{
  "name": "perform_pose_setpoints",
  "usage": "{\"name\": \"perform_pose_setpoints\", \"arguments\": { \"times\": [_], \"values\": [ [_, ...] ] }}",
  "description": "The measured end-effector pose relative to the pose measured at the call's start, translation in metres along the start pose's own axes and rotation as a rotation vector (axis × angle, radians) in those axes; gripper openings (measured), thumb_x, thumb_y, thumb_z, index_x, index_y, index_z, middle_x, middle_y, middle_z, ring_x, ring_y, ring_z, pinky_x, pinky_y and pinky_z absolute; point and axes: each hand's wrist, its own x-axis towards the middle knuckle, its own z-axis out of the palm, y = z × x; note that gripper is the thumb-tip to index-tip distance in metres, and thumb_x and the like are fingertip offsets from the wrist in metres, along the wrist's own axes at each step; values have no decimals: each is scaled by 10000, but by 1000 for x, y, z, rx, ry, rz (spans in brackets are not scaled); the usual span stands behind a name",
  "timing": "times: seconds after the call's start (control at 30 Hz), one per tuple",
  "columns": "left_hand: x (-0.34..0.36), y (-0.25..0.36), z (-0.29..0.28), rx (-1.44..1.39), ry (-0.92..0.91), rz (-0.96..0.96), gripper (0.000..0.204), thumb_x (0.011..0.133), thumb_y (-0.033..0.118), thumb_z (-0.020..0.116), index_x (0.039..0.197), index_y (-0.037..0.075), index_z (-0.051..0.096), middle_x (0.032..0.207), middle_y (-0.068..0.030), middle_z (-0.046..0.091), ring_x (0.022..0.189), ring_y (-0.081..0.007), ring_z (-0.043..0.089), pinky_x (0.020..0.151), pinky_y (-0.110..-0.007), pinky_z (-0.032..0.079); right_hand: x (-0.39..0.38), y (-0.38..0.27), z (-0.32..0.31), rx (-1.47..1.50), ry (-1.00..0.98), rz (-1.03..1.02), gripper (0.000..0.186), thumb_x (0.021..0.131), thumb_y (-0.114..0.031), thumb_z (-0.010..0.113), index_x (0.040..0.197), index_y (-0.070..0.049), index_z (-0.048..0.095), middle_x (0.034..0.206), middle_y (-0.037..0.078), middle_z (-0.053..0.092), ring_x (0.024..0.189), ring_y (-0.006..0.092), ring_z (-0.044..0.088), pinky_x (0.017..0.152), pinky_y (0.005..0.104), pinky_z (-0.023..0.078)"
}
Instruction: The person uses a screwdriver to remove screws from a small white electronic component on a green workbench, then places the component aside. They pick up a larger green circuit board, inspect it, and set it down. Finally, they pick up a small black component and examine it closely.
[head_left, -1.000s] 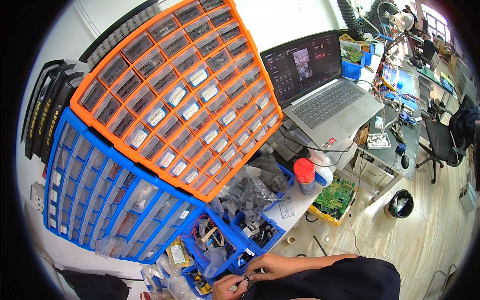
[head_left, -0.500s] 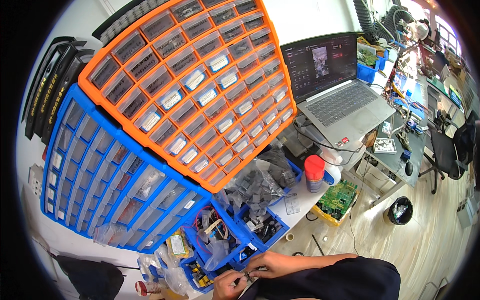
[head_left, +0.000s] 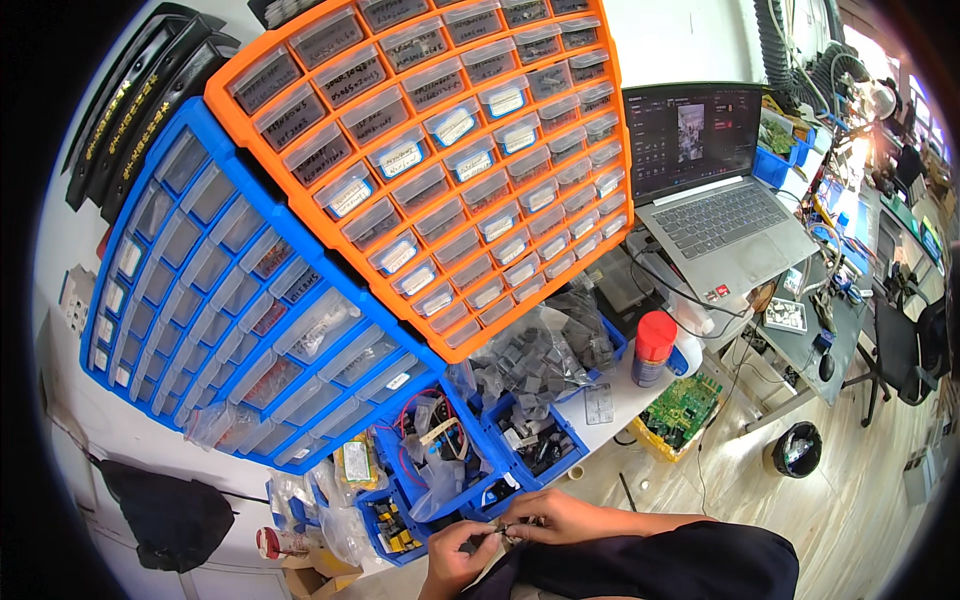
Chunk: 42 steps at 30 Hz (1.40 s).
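Note:
Close together at the bottom of the head view, my two hands meet over a small dark part (head_left: pixel 503 532), too small to name. My left hand (head_left: pixel 457 560) is closed, its thumb and fingers pinching the part from the left. From the right, my right hand (head_left: pixel 556 516) also grips it with closed fingertips. Just beyond them stand a blue bin with yellow and black parts (head_left: pixel 395 530) and a larger blue bin with red wires and plastic bags (head_left: pixel 425 508). Dark fabric (head_left: pixel 640 565) lies below my right forearm.
An orange drawer cabinet (head_left: pixel 440 185) and a blue drawer cabinet (head_left: pixel 250 330) rise at the left. Behind the bins sit bags of grey parts (head_left: pixel 545 355), a red-capped can (head_left: pixel 655 345) and a laptop (head_left: pixel 720 215). A yellow-edged box holds green circuit boards (head_left: pixel 682 412); a black bin (head_left: pixel 798 450) stands on the floor.
The view has shifted, so the cabinets and laptop appear farther right. Both hands stay together at the small part, with the fingers slightly repositioned.

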Motion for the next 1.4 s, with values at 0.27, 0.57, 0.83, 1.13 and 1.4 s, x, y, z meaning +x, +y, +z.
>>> {"name": "perform_pose_setpoints", "arguments": {
  "times": [0.27,0.57,0.83,1.13,1.4],
  "values": [
    [-7,-10,-12,-45,-70,-30,152,876,136,798,950,12,750,851,-107,755,744,-199,733,676,-294,551,7,-2,10,44,-25,12,209,975,-125,692,1121,25,692,1026,182,713,943,346,701,809,400,564],
    [-19,-23,-22,-116,-76,-95,156,880,169,784,929,27,742,818,-84,751,693,-151,706,646,-289,535,14,-12,22,95,-88,124,180,973,-103,686,1097,28,689,1005,173,712,941,327,699,824,396,561],
    [-30,-41,-27,-154,-68,-115,145,873,161,772,894,24,730,804,-54,759,685,-96,678,621,-257,511,20,-6,38,63,-80,95,164,976,-96,682,1071,39,685,992,178,705,929,326,700,812,391,559],
    [-34,-44,-28,-222,-35,-143,127,840,139,775,866,24,730,778,-63,744,659,-122,677,599,-278,503,22,-2,48,47,-65,77,156,976,-97,682,1049,41,672,962,174,695,893,324,696,775,390,550],
    [-31,-45,-26,-182,21,-100,112,839,109,763,852,15,703,745,-60,713,636,-118,642,598,-276,497,23,3,54,24,-33,129,165,964,-103,701,1050,35,674,968,172,700,891,317,700,752,387,550]
  ]
}}
